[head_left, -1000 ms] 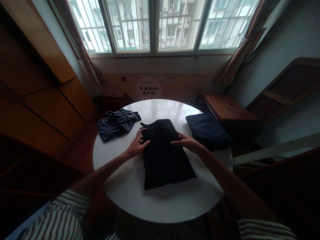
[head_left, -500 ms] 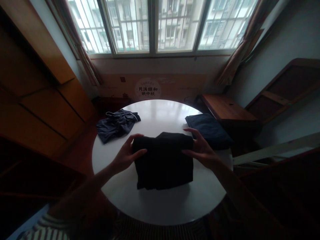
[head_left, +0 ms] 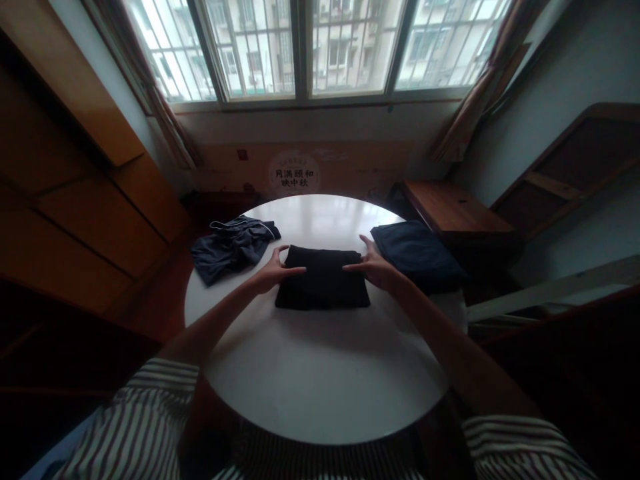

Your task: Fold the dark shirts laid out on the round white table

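A black folded garment [head_left: 323, 283] lies as a low, flat rectangle near the far side of the round white table [head_left: 320, 373]. My left hand [head_left: 277, 271] is at its upper left corner, with the fingers over the cloth and the thumb at the far edge. My right hand [head_left: 371, 268] mirrors this at the upper right corner. A crumpled grey-blue garment [head_left: 233, 250] lies just beyond my left hand. A folded navy garment [head_left: 417, 257] lies next to my right hand, not touched.
Wooden cabinets [head_left: 85, 193] stand to the left of the table, and a wooden bench [head_left: 455, 210] stands behind it at the right. A barred window [head_left: 300, 50] with curtains fills the far wall. My striped sleeves show at the bottom.
The black garment has gone from a tall bundle to a much shorter, flatter rectangle. Both hands have come lower and closer together on its upper corners.
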The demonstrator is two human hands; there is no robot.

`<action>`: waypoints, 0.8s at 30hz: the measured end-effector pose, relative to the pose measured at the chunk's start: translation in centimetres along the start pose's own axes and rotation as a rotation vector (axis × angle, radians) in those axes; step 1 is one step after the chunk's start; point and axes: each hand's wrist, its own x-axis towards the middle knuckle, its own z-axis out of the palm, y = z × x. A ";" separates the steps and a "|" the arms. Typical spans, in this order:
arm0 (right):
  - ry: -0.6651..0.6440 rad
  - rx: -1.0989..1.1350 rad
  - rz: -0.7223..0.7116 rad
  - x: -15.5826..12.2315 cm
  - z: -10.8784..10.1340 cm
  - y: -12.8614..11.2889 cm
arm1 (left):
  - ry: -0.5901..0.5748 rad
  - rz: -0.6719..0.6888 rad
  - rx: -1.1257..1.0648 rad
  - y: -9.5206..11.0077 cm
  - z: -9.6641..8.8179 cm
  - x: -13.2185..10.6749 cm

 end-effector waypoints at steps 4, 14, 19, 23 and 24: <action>0.014 0.083 -0.031 0.5 -0.4 -0.1 | -0.110 0.097 -0.085 0.0 -0.4 -0.2; 0.143 -0.018 -0.019 2.0 -1.0 1.6 | -0.016 0.093 -0.154 -1.1 -0.6 1.4; 0.247 -0.636 -0.261 0.9 -1.0 0.4 | 0.177 0.247 0.294 -0.8 -1.3 0.9; 0.217 -1.085 -0.623 1.1 2.0 -0.1 | 0.210 0.686 0.711 0.3 0.7 0.7; 0.142 -1.146 -0.656 1.2 2.9 0.3 | 0.124 0.733 0.779 0.3 1.3 0.7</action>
